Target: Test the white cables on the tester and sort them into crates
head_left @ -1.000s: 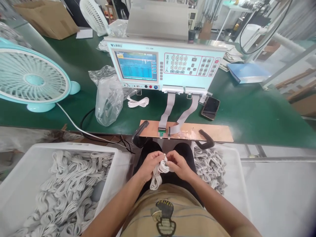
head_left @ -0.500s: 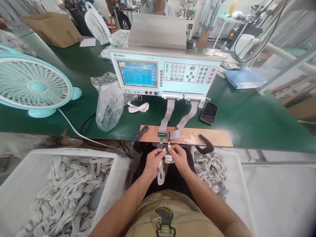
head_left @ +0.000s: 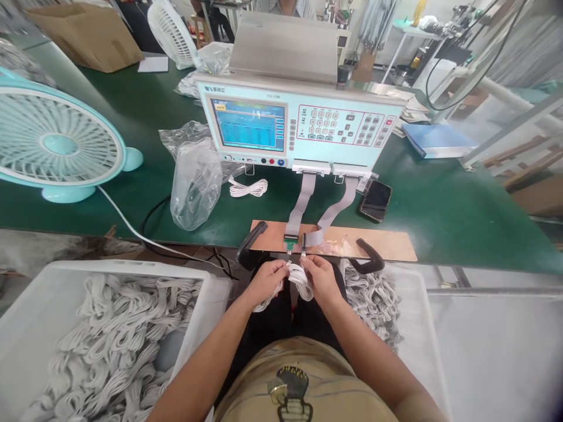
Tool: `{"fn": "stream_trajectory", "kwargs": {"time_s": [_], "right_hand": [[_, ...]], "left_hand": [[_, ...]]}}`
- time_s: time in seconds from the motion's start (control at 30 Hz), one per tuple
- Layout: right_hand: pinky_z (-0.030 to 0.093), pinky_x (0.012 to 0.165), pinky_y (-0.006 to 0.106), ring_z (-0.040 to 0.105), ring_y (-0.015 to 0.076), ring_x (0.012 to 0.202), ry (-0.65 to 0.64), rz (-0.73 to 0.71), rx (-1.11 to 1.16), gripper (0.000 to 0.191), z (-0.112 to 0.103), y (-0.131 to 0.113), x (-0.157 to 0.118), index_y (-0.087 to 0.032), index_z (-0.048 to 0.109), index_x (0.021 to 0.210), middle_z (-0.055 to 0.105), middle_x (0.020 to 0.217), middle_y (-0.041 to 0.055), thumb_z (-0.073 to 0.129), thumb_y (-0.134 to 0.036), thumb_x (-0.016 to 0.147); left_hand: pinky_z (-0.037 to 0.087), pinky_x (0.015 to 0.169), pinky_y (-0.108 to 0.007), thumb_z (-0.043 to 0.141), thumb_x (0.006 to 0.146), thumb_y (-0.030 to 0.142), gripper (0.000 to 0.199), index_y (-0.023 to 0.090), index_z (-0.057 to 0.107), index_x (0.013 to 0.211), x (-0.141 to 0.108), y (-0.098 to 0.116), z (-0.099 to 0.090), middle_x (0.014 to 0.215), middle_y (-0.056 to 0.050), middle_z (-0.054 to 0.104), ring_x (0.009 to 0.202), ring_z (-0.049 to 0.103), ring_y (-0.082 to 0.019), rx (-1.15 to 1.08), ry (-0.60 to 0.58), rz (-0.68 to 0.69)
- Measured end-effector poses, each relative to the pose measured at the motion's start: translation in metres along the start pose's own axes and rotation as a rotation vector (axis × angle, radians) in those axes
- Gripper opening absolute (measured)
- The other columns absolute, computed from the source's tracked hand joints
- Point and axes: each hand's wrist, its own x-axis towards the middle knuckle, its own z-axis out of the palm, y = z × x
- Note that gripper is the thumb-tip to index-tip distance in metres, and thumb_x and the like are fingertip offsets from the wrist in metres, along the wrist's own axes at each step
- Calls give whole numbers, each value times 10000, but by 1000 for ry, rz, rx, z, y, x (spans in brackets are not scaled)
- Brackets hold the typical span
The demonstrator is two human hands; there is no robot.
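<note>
A coiled white cable (head_left: 301, 282) hangs between my two hands over my lap. My left hand (head_left: 269, 280) is closed on one end of it, just below a small green circuit board (head_left: 290, 246). With thumb and fingers pinched, my right hand (head_left: 320, 275) grips the other end at the black connector (head_left: 303, 241) on the board's edge. Two grey ribbon cables (head_left: 299, 202) run from these connectors up to a tester (head_left: 343, 126) with a lit screen (head_left: 248, 126). Whether either plug is fully seated I cannot tell.
A wooden strip (head_left: 389, 245) lies clamped along the green table (head_left: 461, 217) edge by two black clamps (head_left: 370, 258). White bins (head_left: 132, 268) of coiled cables flank my legs. A phone (head_left: 376, 201), another cable bundle (head_left: 248, 187), plastic bags (head_left: 196, 187) and a fan (head_left: 59, 143) are on the table.
Both hands have risen slightly toward the connectors. The left hand's cable end now points at the green board, and the coil has swung up and spread between the hands.
</note>
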Motion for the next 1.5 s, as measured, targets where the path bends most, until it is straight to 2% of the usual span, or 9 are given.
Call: {"fn": "stream_trajectory", "kwargs": {"time_s": [0.2, 0.3, 0.5, 0.93, 1.1, 1.27, 1.5], "right_hand": [[293, 474, 227, 365, 73, 455, -17, 5, -26, 249, 1, -5, -1, -159, 579, 604, 492, 513, -38, 706, -373, 621], [292, 479, 219, 366, 67, 462, -15, 3, -5, 248, 2, -4, -1, -153, 585, 607, 505, 527, -34, 709, -367, 629], [274, 470, 218, 342, 63, 452, 4, -18, -6, 247, 5, -3, -1, -154, 586, 627, 484, 516, -46, 704, -370, 637], [323, 493, 232, 391, 83, 470, -30, -26, -36, 294, 1, 1, 0, -158, 585, 653, 518, 555, -26, 702, -427, 634], [299, 474, 226, 361, 78, 459, -19, -30, -45, 287, 2, -3, -1, -155, 588, 630, 493, 528, -35, 705, -417, 629], [309, 481, 231, 377, 88, 466, -62, -10, -63, 277, 0, -5, -2, -150, 636, 699, 504, 532, -31, 685, -419, 660], [385, 529, 269, 514, 158, 553, -108, -6, -85, 331, 0, -4, 0, -154, 677, 796, 627, 658, 31, 678, -463, 676]], "left_hand": [[277, 347, -167, 537, 758, 399, 278, 146, 568, 650, 7, -10, 16, 416, 45, 451, 342, 383, -63, -128, 210, 95], [275, 351, -172, 540, 761, 390, 278, 146, 563, 629, 9, -12, 20, 425, 49, 437, 347, 375, -60, -157, 262, 113], [267, 354, -178, 558, 750, 394, 275, 148, 565, 625, 11, -13, 22, 401, 66, 394, 334, 347, -56, -210, 279, 120], [269, 366, -181, 587, 717, 423, 309, 141, 548, 598, 11, -11, 28, 446, 50, 437, 360, 368, -57, -292, 288, 140], [319, 409, -186, 610, 693, 418, 287, 131, 597, 682, 11, -10, 37, 508, 36, 486, 411, 412, -65, -434, 358, 122], [320, 415, -188, 626, 680, 478, 360, 133, 629, 780, 9, -10, 42, 539, 23, 516, 429, 414, -70, -457, 380, 88], [305, 415, -197, 661, 639, 509, 409, 132, 532, 549, 16, -14, 38, 465, 24, 466, 407, 393, -70, -459, 383, 129]]}}
